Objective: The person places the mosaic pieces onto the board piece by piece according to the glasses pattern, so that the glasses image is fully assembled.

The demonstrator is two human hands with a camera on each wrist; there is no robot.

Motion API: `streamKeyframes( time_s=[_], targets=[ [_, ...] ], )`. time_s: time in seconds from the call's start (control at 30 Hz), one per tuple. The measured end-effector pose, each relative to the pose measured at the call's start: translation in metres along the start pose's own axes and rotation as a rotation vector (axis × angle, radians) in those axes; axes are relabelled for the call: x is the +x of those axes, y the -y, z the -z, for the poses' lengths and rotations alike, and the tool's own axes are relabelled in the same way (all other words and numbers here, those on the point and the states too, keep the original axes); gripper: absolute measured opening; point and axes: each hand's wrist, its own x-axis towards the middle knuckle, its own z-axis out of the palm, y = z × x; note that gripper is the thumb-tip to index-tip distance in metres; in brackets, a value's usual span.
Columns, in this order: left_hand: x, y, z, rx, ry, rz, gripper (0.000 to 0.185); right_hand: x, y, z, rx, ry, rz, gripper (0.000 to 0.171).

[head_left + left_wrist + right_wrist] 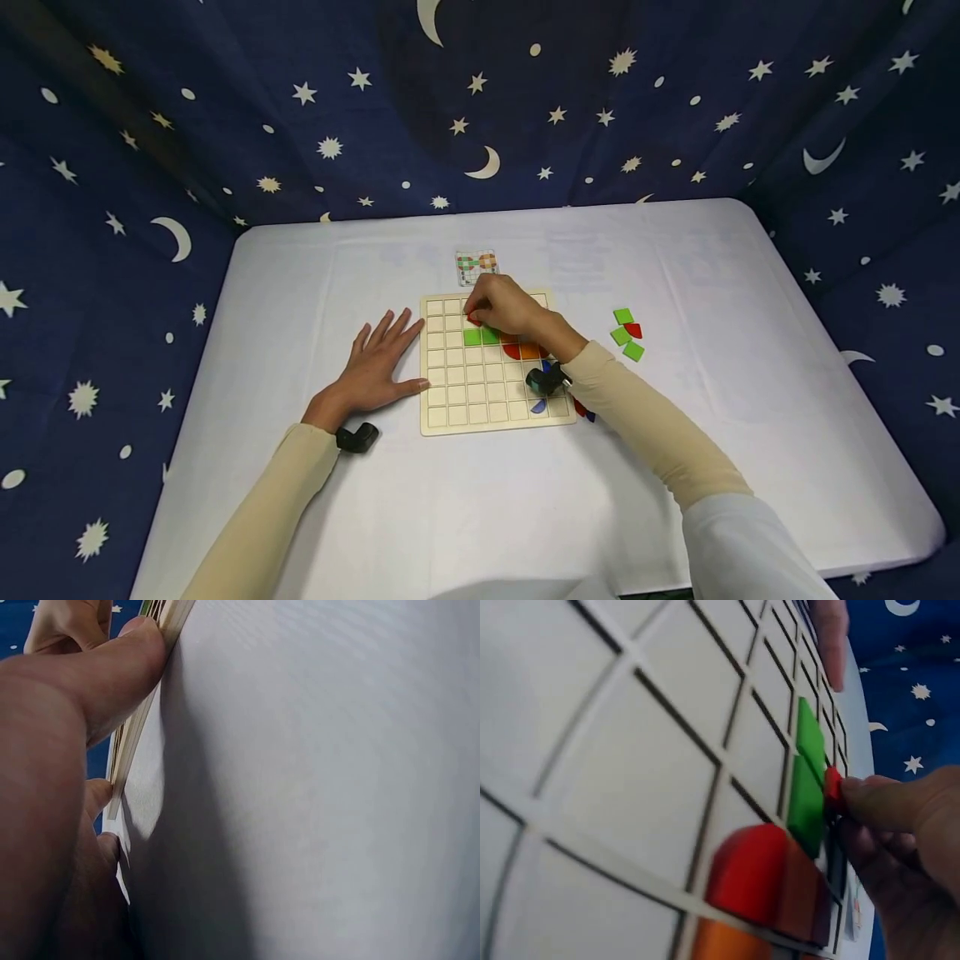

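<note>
A pale wooden grid board lies on the table. My left hand is spread flat at its left side, with thumb and fingertips at the board's edge. Over the upper part of the board, my right hand pinches a small red piece between thumb and fingers, close above the grid. Just below it, two green squares sit side by side in cells. A red quarter-circle piece and an orange piece fill cells further right, partly hidden by my right wrist.
Behind the board lies a small pattern card. Loose green squares and a red piece lie to the right. A blue piece rests on the board's lower right; red and blue pieces lie partly under my right forearm.
</note>
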Motion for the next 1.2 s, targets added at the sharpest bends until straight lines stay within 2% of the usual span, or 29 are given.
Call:
streamKeyframes(
  time_s=[0.17,0.47,0.6,0.77,0.9,1.0,1.1,1.2],
  targets=[
    [0.000,0.001,-0.001,0.007,0.013,0.013,0.097,-0.002,0.003,-0.005,-0.065,0.013,0.020,0.019],
    [0.000,0.001,-0.002,0.009,0.010,0.016,0.098,-0.009,0.000,-0.010,-0.025,-0.031,0.070,0.013],
    [0.000,0.000,-0.001,0.013,0.013,0.020,0.098,-0.010,0.000,-0.012,-0.048,-0.034,0.097,0.011],
    [0.001,-0.001,-0.001,0.007,0.007,0.018,0.098,-0.020,-0.002,-0.005,-0.041,-0.074,0.081,0.012],
    [0.003,-0.002,-0.003,0.007,0.009,0.021,0.098,-0.047,-0.011,0.008,0.027,-0.134,0.048,0.013],
    [0.003,-0.002,-0.004,0.011,0.006,0.021,0.098,-0.074,-0.020,0.019,0.033,-0.187,0.031,0.012],
    [0.003,-0.001,-0.004,0.010,0.001,0.019,0.098,-0.099,-0.030,0.029,-0.014,-0.252,0.006,0.012],
    [0.001,0.000,-0.004,0.011,-0.002,0.020,0.098,-0.122,-0.040,0.040,-0.117,-0.322,-0.082,0.013]
  ],
)
